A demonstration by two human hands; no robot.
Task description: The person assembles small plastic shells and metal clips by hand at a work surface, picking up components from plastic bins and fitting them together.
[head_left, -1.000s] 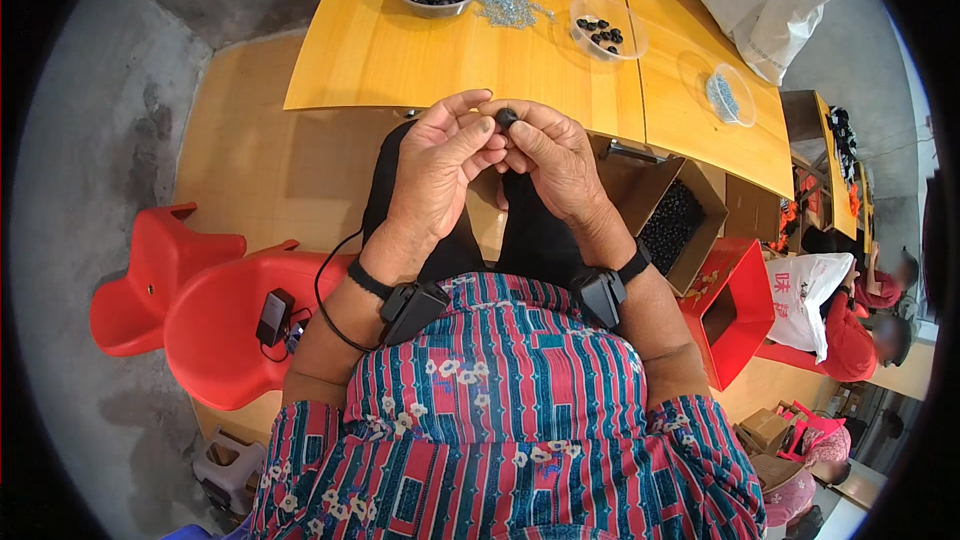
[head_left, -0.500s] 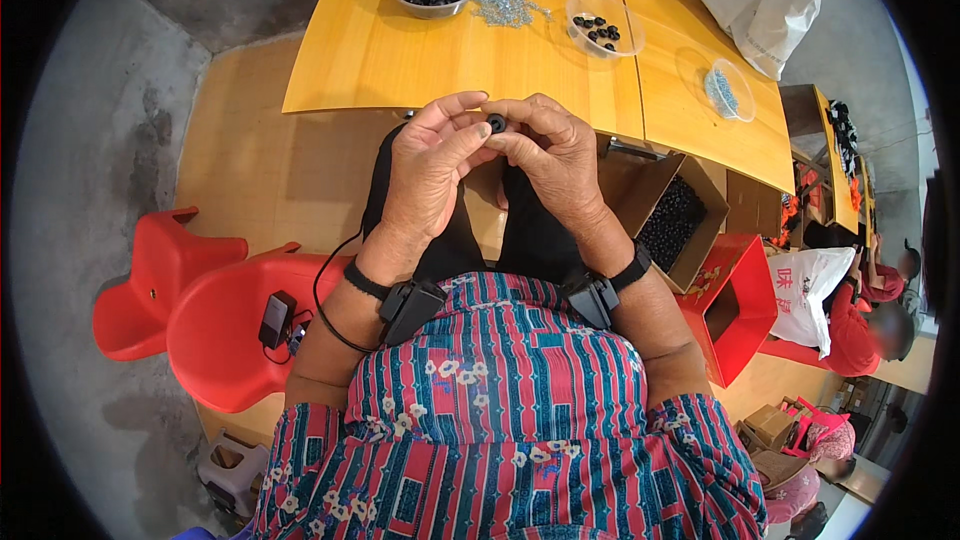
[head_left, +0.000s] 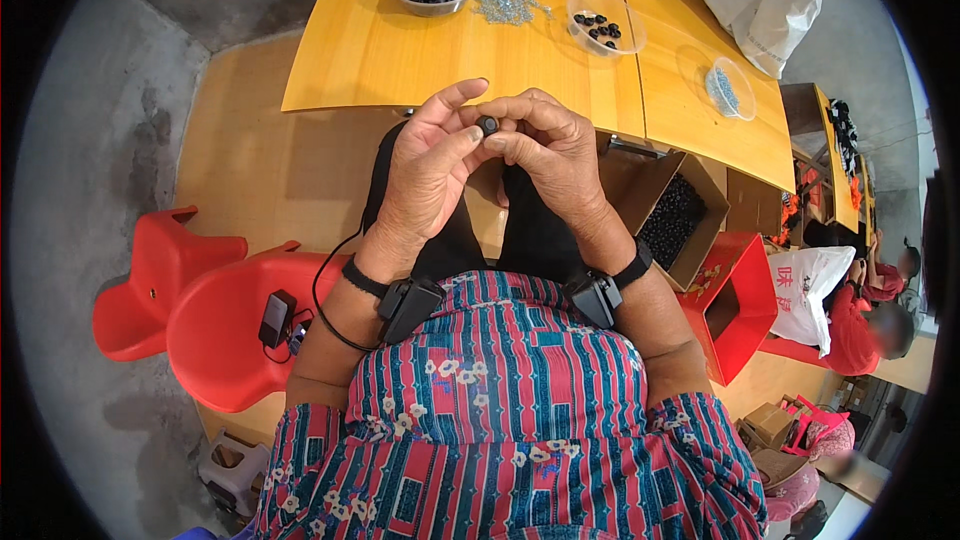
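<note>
A small black ring-like piece (head_left: 487,126) is held between my two hands, just off the near edge of the yellow wooden table (head_left: 480,65). My left hand (head_left: 425,165) pinches it with the thumb in front, its index finger raised. From the other side, the fingertips of my right hand (head_left: 553,152) close together against the piece. Whether the right fingers also hold something smaller is hidden. Beyond my hands stands a clear bowl (head_left: 432,10) heaped with similar black pieces. Small bluish clear bits (head_left: 507,5) lie loose beside it.
Another clear bowl (head_left: 637,38) holds several black pieces; a smaller tub (head_left: 746,108) has light-blue bits. Below the table's right side are a cardboard box (head_left: 640,198) of black pieces and a red box (head_left: 755,285). Red chairs (head_left: 205,340) stand left. Other people (head_left: 855,335) sit far right.
The black piece has shifted slightly left and turned, its hole facing me less plainly. My left index finger has lifted higher; the right hand has barely moved.
</note>
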